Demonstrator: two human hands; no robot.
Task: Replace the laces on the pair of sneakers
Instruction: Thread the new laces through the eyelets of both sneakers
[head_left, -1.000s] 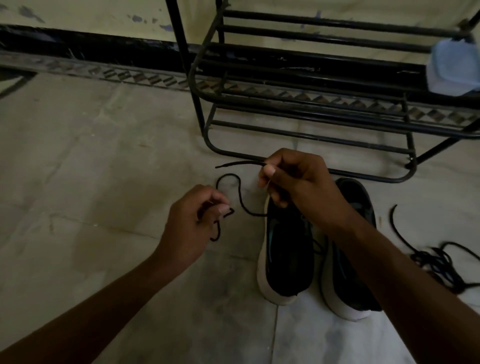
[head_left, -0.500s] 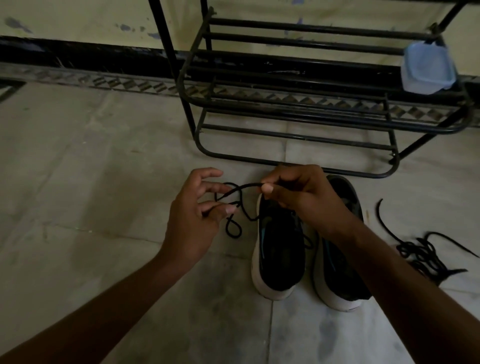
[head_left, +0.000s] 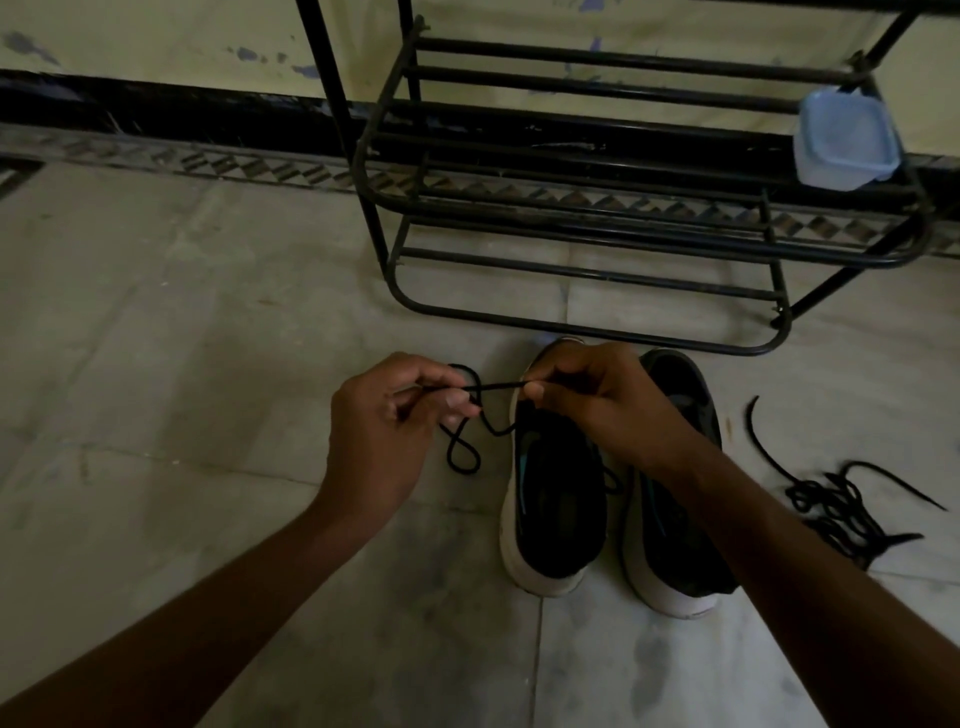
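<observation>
Head view, directed down at a tiled floor (head_left: 156, 364). Found a pair of dark sneakers with white soles standing side by side on that floor, toes toward a black metal rack (head_left: 587, 270). Placed the left sneaker (head_left: 558, 525) just beside the right sneaker (head_left: 675, 551) (gap between them too dark to judge contact).

Noted a black lace (head_left: 498, 385) stretched taut in the air between both hands, level with the toe of the left sneaker. Recorded the left hand (head_left: 384, 431) over bare floor to the left of that sneaker, thumb and fingers (head_left: 457, 400) clamped on the lace. Traced the slack below this hand into a loose hanging loop, then across toward the edge of the left sneaker (threading through any eyelet not discernible). Recorded the right hand (head_left: 597, 400) above the toe of the left sneaker, thumb and forefinger pinched together on the other end of the taut stretch, remaining fingers curled in.

Logged a tangled heap of dark laces (head_left: 836, 509) on the floor, well apart to the right of the right sneaker, with one loose end curving toward the rack. Logged a pale blue lidded container (head_left: 847, 137) on a rack shelf at its right end. Observed a yellowish wall (head_left: 156, 41) with dark skirting behind the rack.
</observation>
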